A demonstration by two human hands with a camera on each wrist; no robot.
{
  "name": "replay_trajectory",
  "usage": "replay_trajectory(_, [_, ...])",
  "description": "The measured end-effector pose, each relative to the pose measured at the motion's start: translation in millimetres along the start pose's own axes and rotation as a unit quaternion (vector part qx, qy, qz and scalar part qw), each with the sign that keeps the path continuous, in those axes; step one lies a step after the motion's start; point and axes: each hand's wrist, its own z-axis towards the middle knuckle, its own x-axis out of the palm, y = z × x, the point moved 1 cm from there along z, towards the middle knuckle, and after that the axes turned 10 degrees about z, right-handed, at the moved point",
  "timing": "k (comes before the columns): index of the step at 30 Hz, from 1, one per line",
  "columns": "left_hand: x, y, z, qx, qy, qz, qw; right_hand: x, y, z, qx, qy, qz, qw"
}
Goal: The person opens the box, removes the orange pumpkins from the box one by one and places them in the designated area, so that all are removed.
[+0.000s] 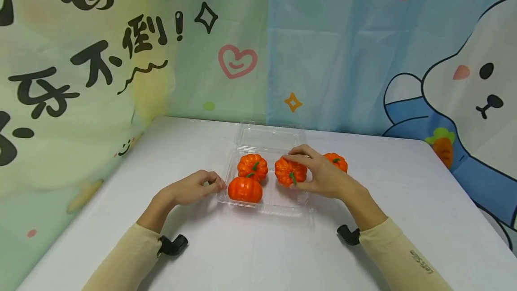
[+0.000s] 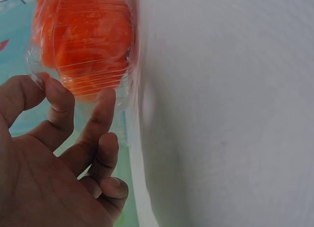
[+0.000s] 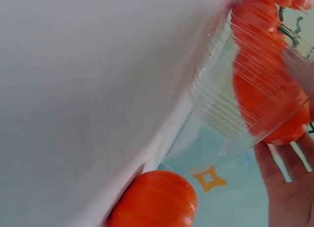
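A clear plastic clamshell container (image 1: 266, 210) lies open on the white table (image 1: 242, 255), its lid (image 1: 268, 136) flat at the back. Two orange pumpkins (image 1: 252, 166) (image 1: 245, 189) sit in its left half. My right hand (image 1: 292, 172) grips a third pumpkin (image 1: 282, 172) from above, over the right half; the right wrist view shows this pumpkin (image 3: 265, 89) through the plastic. My left hand (image 1: 218, 186), fingers curled, pinches the container's left rim, seen close as the corner (image 2: 122, 89) beside a pumpkin (image 2: 88, 40).
A fourth pumpkin (image 1: 336, 161) sits on the table just right of the container, behind my right hand, and the right wrist view shows it too (image 3: 157, 197). A printed cartoon curtain (image 1: 363, 57) hangs along the table's back and left edges.
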Motion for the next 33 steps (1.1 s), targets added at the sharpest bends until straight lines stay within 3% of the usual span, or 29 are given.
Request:
replay_trajectory(6, [-0.4, 1.9, 1.1, 0.009, 0.000, 0.003, 1.0000, -8.1, -1.2, -2.1, -0.078, -0.052, -0.016, 0.995])
replay_trajectory(9, [-0.2, 2.8, 1.0, 0.007, 0.000, 0.002, 1.0000, -13.0, -2.2, -3.3, -0.094, -0.070, -0.028, 0.993])
replay_trajectory(19, [-1.0, 1.8, -0.1, 0.005, 0.004, 0.002, 1.0000, -28.5, -13.3, -16.8, -0.081, -0.114, -0.055, 0.989])
replay_trajectory(33, [-2.0, 0.6, 0.4, 0.003, 0.009, -0.001, 1.0000, -50.9, -23.7, -42.3, -0.021, -0.150, -0.067, 0.986])
